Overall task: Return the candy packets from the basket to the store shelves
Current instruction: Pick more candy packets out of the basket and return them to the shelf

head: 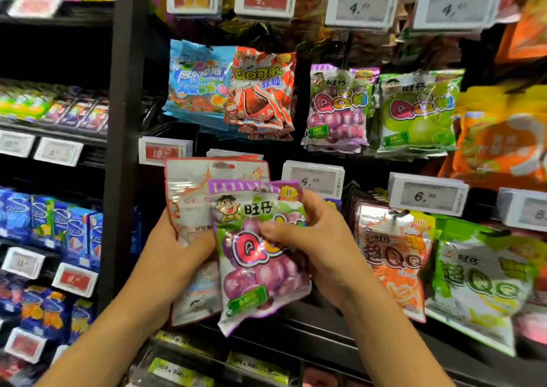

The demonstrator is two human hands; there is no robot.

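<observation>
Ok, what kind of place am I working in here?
Most likely a shop's candy aisle: price tags clipped to pegs, rows of hanging candy bags, and boxed sweets on shelves at the left.

I am seeing two bare forearms coming up from the bottom edge — no sleeve is showing on either. The left hand point(177, 238) and right hand point(307, 238) are wearing nothing — no rings, watch or gloves are showing.
</observation>
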